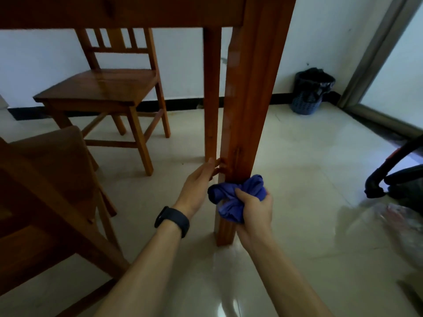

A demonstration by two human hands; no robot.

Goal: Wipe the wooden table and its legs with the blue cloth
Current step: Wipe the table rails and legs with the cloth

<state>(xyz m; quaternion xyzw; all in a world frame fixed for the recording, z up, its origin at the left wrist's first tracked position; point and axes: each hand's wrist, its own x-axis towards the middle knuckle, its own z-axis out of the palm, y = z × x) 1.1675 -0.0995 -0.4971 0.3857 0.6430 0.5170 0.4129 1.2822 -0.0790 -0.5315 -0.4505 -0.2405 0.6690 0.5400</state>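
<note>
One leg (pixel 249 99) (partly behind blue cloth (pixel 229 207))

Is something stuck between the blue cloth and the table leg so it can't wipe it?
Nothing visible. The right hand grips the blue cloth right against the near table leg. The left hand touches the leg's other side.

The cloth (pixel 238 200) I held was a plain deep blue against the reddish-brown wood of the table leg (pixel 251 99). The chair (pixel 103 88) was orange-brown. My wristband (pixel 172 221) was black, the floor tiles (pixel 309 168) pale cream, the wall (pixel 320 42) white above a black skirting (pixel 183 104).
</note>
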